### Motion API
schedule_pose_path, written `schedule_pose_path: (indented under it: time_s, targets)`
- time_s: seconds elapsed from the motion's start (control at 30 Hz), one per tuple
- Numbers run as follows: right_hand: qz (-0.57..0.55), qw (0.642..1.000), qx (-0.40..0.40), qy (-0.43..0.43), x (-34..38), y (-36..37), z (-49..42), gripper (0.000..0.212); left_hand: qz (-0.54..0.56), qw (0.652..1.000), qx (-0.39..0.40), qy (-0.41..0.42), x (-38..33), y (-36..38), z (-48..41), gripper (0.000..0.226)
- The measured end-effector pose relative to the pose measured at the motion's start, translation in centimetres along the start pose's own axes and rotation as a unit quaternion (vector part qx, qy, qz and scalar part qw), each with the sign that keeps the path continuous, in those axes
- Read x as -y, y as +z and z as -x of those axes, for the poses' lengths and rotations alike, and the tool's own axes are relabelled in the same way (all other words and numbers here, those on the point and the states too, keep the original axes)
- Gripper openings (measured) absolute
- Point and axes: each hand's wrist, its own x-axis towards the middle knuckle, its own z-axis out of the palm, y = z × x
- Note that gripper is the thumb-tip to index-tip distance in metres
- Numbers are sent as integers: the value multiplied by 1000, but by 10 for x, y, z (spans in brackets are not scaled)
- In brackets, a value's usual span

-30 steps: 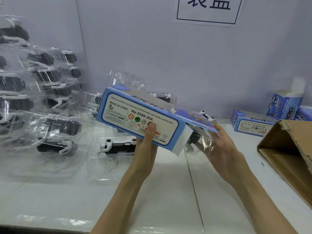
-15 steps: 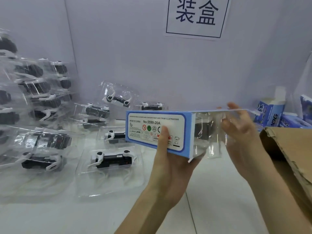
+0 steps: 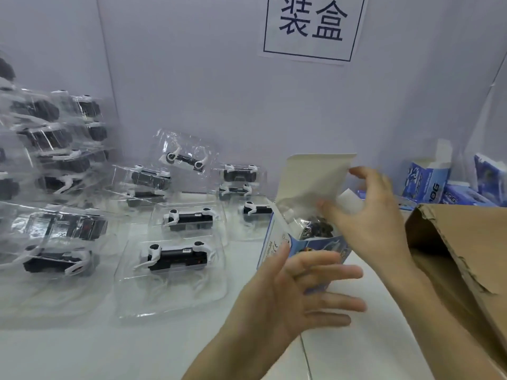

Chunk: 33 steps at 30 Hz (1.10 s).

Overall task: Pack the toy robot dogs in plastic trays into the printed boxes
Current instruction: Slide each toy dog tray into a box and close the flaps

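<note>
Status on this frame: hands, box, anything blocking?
Left hand steadies the printed box, fingers spread. Right hand at its raised top flap. Toy in tray already inside, flap not closed. Nothing blocking.

Trayed toy dogs (image 3: 175, 257) lie on the table (image 3: 109, 352) at left, stacked at far left. Centre: an open printed box (image 3: 318, 245), hands either side. Cardboard carton (image 3: 461, 259) at right, spare boxes (image 3: 428, 185) behind it.
</note>
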Motion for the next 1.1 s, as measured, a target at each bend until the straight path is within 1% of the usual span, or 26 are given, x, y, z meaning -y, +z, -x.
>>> schedule_pose_path:
  time_s: [0.03,0.07,0.1,0.13,0.17,0.2,0.23,0.27,0.3,0.33,0.4,0.47,0.5,0.53,0.57,0.6,0.63,0.67,0.73,0.77,0.8,0.83,0.9,1.0,1.1]
  targets:
    - [24,998,-38,-48,1,1,3,63,-115,989,-42,84,-6,-2,6,39]
    - [49,992,-64,-101,2,3,6,57,-232,952,-111,168,-13,-5,10,26]
    - [75,984,-66,-148,2,5,7,50,-318,903,-175,231,-20,-9,12,20]
    - [94,978,-44,-183,3,8,8,45,-371,864,-213,266,-25,-14,11,23]
    - [100,973,-4,-206,3,10,7,44,-416,833,-233,280,-28,-19,8,37]
    - [96,971,48,-213,4,11,6,48,-458,812,-238,274,-30,-25,2,60]
    - [85,969,101,-210,4,11,4,51,-492,800,-232,253,-30,-29,-4,81]
    - [70,966,145,-203,4,10,1,54,-514,796,-221,231,-30,-34,-12,96]
    - [57,963,180,-193,4,9,-1,56,-528,795,-204,220,-28,-38,-20,104]
    - [46,960,211,-180,3,8,-3,58,-536,794,-184,220,-24,-40,-27,106]
    - [39,950,267,-157,0,6,-7,58,-548,789,-155,231,-17,-43,-41,102]
    - [41,938,316,-137,-2,5,-13,54,-553,779,-166,246,-13,-44,-48,98]
    - [45,933,335,-126,-2,6,-17,52,-565,762,-182,258,-12,-45,-50,96]
    - [52,929,348,-117,-1,7,-21,50,-595,728,-202,273,-12,-44,-51,93]
    - [62,926,356,-112,2,9,-25,49,-634,684,-215,290,-13,-44,-51,89]
    - [75,923,359,-113,4,11,-29,47,-660,651,-214,307,-14,-45,-51,84]
    - [90,921,360,-120,7,14,-32,46,-670,641,-201,316,-16,-45,-51,78]
    - [102,919,358,-127,10,16,-35,46,-668,652,-180,311,-19,-45,-52,73]
    - [108,919,354,-132,13,19,-39,46,-659,687,-137,274,-27,-43,-54,66]
    - [104,920,353,-133,13,19,-40,46,-661,695,-120,257,-30,-41,-57,65]
    - [97,922,350,-132,12,18,-41,46,-670,692,-110,245,-33,-41,-60,64]
    - [88,926,345,-127,12,18,-41,46,-684,681,-106,241,-35,-40,-63,62]
    - [67,938,316,-129,11,19,-37,47,-699,662,-116,244,-36,-40,-67,56]
    - [15,966,225,-125,6,22,-27,49,-700,658,-121,249,-37,-41,-68,49]
    - [-2,987,138,-86,2,25,-24,44,-713,648,-112,244,-42,-39,-72,37]
